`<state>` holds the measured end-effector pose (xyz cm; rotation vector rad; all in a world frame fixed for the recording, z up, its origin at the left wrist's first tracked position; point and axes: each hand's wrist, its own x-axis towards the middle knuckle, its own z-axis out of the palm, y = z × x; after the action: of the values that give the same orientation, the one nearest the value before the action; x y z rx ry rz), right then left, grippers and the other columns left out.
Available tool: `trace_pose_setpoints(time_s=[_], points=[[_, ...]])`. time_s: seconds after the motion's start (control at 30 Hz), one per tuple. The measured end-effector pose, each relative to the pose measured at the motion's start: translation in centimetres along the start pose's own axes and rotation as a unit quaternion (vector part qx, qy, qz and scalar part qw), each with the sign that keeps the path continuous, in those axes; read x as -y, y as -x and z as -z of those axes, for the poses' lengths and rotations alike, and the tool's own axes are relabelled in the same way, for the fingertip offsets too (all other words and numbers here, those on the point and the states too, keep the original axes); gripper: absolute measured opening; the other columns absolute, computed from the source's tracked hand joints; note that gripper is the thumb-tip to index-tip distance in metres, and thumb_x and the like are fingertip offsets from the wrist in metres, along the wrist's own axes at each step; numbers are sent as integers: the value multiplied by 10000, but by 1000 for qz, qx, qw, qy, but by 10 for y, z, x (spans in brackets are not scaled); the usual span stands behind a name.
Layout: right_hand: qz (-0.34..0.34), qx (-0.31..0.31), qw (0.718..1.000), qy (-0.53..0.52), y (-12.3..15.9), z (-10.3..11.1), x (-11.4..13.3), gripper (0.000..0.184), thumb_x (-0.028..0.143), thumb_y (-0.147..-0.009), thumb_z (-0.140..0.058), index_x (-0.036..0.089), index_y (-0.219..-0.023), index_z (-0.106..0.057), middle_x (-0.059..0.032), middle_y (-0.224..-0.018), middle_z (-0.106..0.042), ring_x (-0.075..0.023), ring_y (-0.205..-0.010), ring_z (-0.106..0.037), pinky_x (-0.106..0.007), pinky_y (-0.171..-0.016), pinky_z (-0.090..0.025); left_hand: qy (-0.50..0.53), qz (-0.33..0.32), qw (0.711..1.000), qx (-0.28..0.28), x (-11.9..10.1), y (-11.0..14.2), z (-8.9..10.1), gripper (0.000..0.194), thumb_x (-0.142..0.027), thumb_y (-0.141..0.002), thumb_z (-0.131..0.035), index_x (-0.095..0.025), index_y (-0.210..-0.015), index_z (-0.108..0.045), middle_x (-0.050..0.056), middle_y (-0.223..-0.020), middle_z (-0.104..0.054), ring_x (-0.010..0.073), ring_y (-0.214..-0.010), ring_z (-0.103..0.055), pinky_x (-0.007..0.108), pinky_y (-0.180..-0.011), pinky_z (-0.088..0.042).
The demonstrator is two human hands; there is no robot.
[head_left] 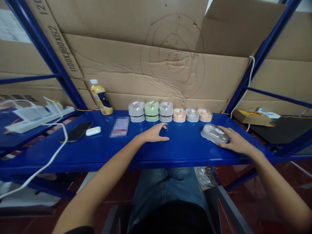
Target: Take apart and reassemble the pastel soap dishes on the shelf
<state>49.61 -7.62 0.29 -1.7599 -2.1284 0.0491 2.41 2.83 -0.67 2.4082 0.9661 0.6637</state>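
My right hand (232, 140) grips a small grey container with a clear lid (214, 133) by its right end, at the right of the blue table (180, 151). The container looks tilted and slightly blurred. Over the middle of the table my left hand (157, 132) holds nothing, its thumb and fingers apart. Behind it runs a row of similar lidded containers: a stacked grey pair (136, 111), a stacked green pair (151, 111) and another grey stack (166, 111). To their right sit single ones, a peach (179, 115), a grey (192, 115) and a second peach (205, 115).
A yellow drink bottle (101, 97) stands at the back left. Near it lie a blurred-out card or packet (120, 126), a white earbud case (93, 131) and a dark phone (77, 131). A white cable (55, 156) crosses the left edge. Cardboard (117, 65) walls the back.
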Motion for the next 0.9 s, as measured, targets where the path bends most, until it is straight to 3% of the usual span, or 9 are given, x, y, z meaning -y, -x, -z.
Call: trace_pose_setpoints(time_s=[0.1, 0.17, 0.27, 0.4, 0.53, 0.63, 0.73, 0.83, 0.9], points=[[-113, -36, 992, 37, -18, 7, -62, 1034, 583, -712, -830, 148, -1571, -454, -270, -1329, -599, -438, -1209, -633, -519, -1069, -487, -11, -2, 1000, -3, 0, 0, -1, 817, -582, -777, -809, -194, -1442, -536, 164, -1382, -658, 346, -1285, -649, 493, -1103, -499], [-182, -39, 981, 50, -43, 8, -87, 1039, 555, -743, -826, 70, -1573, -432, -357, -1359, -563, -468, -1281, -596, -502, -1073, -458, -14, -4, 1000, -7, 0, 0, -1, 797, -578, -782, -807, -187, -1428, -551, 168, -1372, -665, 347, -1276, -652, 496, -1096, -502], [-290, -55, 955, 29, -86, 4, -97, 1036, 563, -748, -826, 38, -1552, -436, -437, -1438, -463, -512, -1301, -578, -538, -1045, -448, -12, -6, 1000, -10, -2, 0, 0, 756, -577, -788, -803, -198, -1401, -576, 158, -1360, -675, 343, -1265, -654, 498, -1087, -507], [-336, -138, 929, -67, -138, -12, -83, 799, 598, -919, -577, 21, -1467, -507, -427, -1495, -425, -500, -1378, -528, -588, -1108, -424, -18, -9, 1000, -6, -2, -1, 0, 704, -575, -791, -799, -204, -1357, -605, 147, -1338, -684, 336, -1248, -660, 494, -1082, -512], [-308, -166, 933, -86, -168, -32, -67, 613, 437, -983, -426, 33, -1433, -528, -363, -1498, -477, -430, -1432, -499, -560, -1178, -393, -25, -17, 1000, -10, 0, -3, 0, 653, -568, -785, -797, -202, -1301, -638, 147, -1314, -692, 339, -1230, -664, 504, -1084, -510], [-298, -184, 933, -87, -172, -39, -60, 622, 434, -981, -414, 25, -1439, -510, -366, -1490, -486, -425, -1411, -513, -559, -1171, -403, -33, -18, 999, -8, 0, -3, 0, 624, -567, -798, -784, -199, -1283, -648, 147, -1312, -689, 336, -1233, -660, 495, -1084, -509], [-287, -233, 927, -64, -167, -35, -46, 673, 443, -997, -365, 11, -1511, -418, -368, -1558, -402, -437, -1457, -448, -590, -1189, -364, -42, -16, 999, 0, -2, -3, 1, 619, -582, -812, -769, -206, -1288, -644, 140, -1325, -682, 333, -1245, -648, 488, -1086, -505], [-162, -310, 937, -6, -163, -30, -10, 664, 417, -974, -401, 21, -1505, -449, -310, -1579, -402, -429, -1497, -385, -597, -1226, -313, -50, -20, 999, 4, -2, -3, 1, 607, -593, -823, -757, -211, -1280, -647, 135, -1323, -676, 336, -1256, -633, 490, -1095, -497], [-34, -281, 959, -7, -166, -34, 29, 606, 428, -957, -449, 62, -1429, -554, -269, -1515, -494, -413, -1445, -449, -584, -1225, -342, -49, -24, 998, 1, -2, -3, 1, 591, -591, -822, -758, -214, -1265, -655, 127, -1311, -678, 334, -1251, -634, 488, -1100, -494]])
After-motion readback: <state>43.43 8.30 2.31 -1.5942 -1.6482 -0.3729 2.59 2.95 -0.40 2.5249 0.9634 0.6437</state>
